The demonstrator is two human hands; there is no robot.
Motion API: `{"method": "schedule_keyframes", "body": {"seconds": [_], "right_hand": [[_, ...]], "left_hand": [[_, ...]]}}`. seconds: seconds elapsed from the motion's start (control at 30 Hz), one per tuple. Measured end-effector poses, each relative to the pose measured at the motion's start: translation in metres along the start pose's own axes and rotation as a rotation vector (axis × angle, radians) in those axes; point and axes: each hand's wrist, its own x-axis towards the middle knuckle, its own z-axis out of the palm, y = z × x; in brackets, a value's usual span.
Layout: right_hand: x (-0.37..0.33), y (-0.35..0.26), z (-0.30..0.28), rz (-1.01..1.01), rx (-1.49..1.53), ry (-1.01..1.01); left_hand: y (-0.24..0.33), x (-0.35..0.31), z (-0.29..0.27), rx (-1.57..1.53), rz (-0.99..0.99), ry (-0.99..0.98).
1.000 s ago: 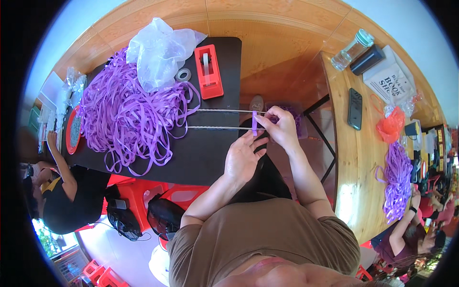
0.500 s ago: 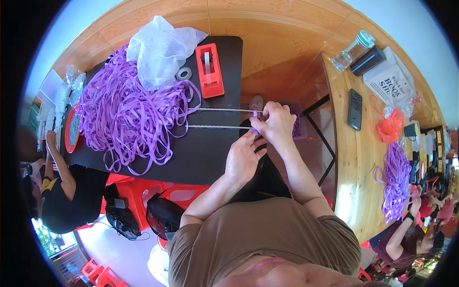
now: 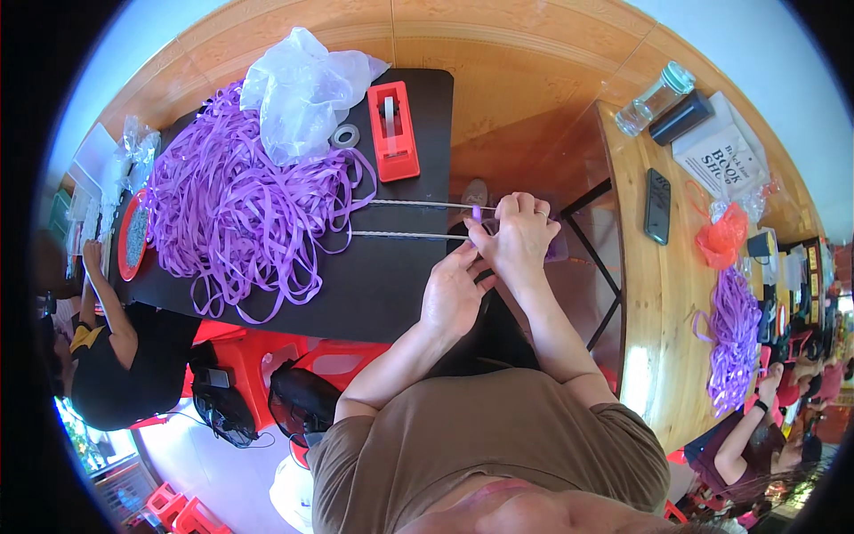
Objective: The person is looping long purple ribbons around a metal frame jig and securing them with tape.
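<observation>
Two thin metal rods (image 3: 409, 235) reach sideways past the right edge of the dark table. Around their free ends sits a short piece of purple ribbon (image 3: 477, 214). My right hand (image 3: 518, 236) is closed over the rod ends, thumb and fingers pinching the ribbon; the exact grip is partly hidden. Just below, my left hand (image 3: 452, 294) has its palm up and its fingers loosely apart, fingertips at the lower rod's end. A big heap of purple ribbon (image 3: 240, 205) covers the table left of the rods.
On the dark table (image 3: 382, 303) are a red tape dispenser (image 3: 393, 133), a tape roll (image 3: 345, 135), a clear plastic bag (image 3: 302, 98) and a red tray (image 3: 133, 236). A wooden table (image 3: 667, 329) at right holds a phone (image 3: 657, 206), bottles and more ribbon (image 3: 735, 338). Another person sits at left.
My right hand has turned slightly at the rod ends, its knuckles shifting a little to the right. My left hand has barely moved. The whole view has shifted slightly.
</observation>
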Motion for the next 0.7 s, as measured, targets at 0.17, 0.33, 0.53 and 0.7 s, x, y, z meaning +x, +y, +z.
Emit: {"method": "schedule_keyframes", "body": {"seconds": [0.17, 0.33, 0.53, 0.7], "right_hand": [[0.008, 0.006, -0.002, 0.087, 0.117, -0.183], [0.011, 0.010, -0.001, 0.132, 0.217, -0.271], [0.013, 0.019, 0.011, 0.275, 0.422, -0.372], [0.017, 0.032, 0.018, 0.320, 0.908, -0.553]], "left_hand": [[0.002, 0.000, 0.001, -0.002, -0.021, -0.010], [0.001, -0.001, 0.002, -0.004, -0.020, 0.016], [0.003, -0.001, 0.003, 0.014, -0.017, 0.010], [0.000, 0.000, -0.002, 0.006, -0.018, 0.027]]}}
